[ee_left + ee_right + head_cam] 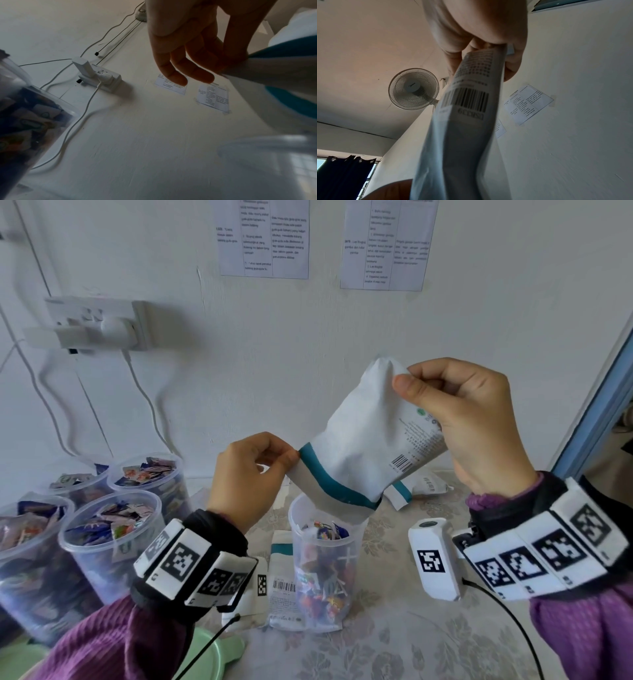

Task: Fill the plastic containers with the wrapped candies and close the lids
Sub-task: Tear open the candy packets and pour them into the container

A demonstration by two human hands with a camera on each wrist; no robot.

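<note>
White wall [342,337] behind, with two taped printed sheets [263,237] and a power strip [99,323] with plugs and trailing white cables; below it, a table under a pale floral cloth [428,645]. Upended over the middle of the table, a white candy bag [363,446] with a teal stripe and a barcode, mouth down inside the rim of a clear plastic container [323,563]. Pinched at its lower left edge by the left hand [250,474], thumb and forefinger closed on the teal band, the other fingers [173,65] hanging loosely curled. Gripped at its raised bottom end by the right hand [466,426], thumb across the front and fingers curled behind. Roughly full of wrapped candies [325,534], that container, and standing upright with no lid on. At the left, four more open containers [113,542] close together, all full of wrapped candies. Flat under and behind the middle container, further white bags [282,594] of the same kind. At the near edge, part of a pale green lid [205,655]. Visible from the right wrist, a wall fan [413,88] high up.
</note>
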